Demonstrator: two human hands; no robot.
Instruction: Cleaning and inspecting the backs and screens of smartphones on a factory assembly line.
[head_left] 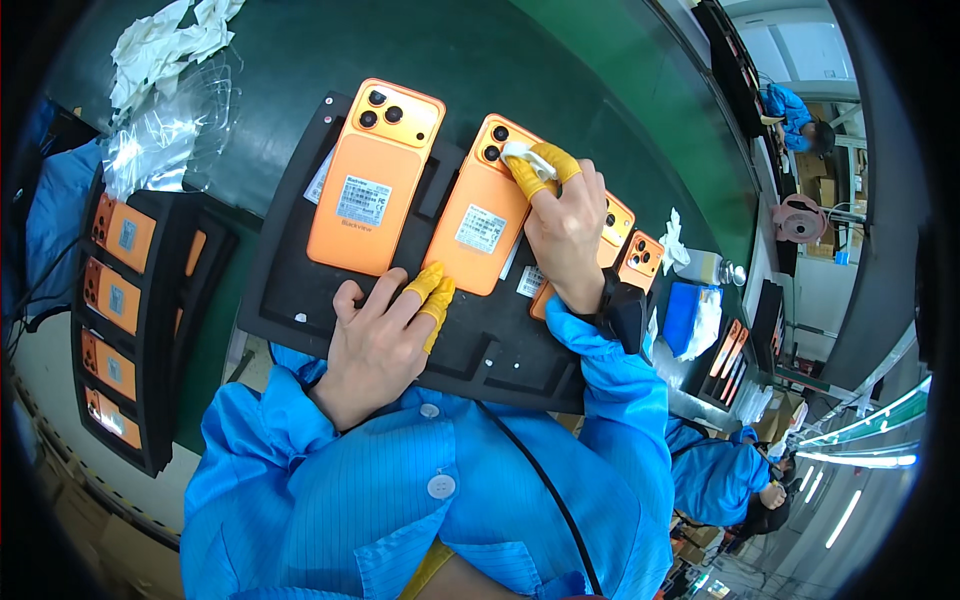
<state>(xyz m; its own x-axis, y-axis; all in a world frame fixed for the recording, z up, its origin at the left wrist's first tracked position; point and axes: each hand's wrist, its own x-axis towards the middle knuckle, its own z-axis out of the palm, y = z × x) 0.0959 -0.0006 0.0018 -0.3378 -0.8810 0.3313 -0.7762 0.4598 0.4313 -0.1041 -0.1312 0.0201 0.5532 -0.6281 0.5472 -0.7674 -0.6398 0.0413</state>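
In front of me a black tray (285, 270) holds several orange phones, backs up, with white labels. My right hand (565, 230), yellow covers on its thumb and index fingertips, pinches a folded white cloth (532, 158). It presses the cloth against the camera area of the middle phone (490, 187), partly covering the lenses. My left hand (385, 325) rests its stretched, yellow-covered fingertips on that phone's lower edge; the other fingers are apart. Left of it lies another phone (375, 155), untouched. Two more, a nearer phone (614, 215) and a smaller-looking phone (642, 257), are partly hidden by my right hand and wrist.
At left, black trays (160, 330) hold more orange phones. Clear plastic bags (165, 130) and crumpled white cloth (170, 45) lie behind them on the green mat (290, 50). A blue box (690, 315), a tissue (672, 240) and another phone tray (722, 365) are at right.
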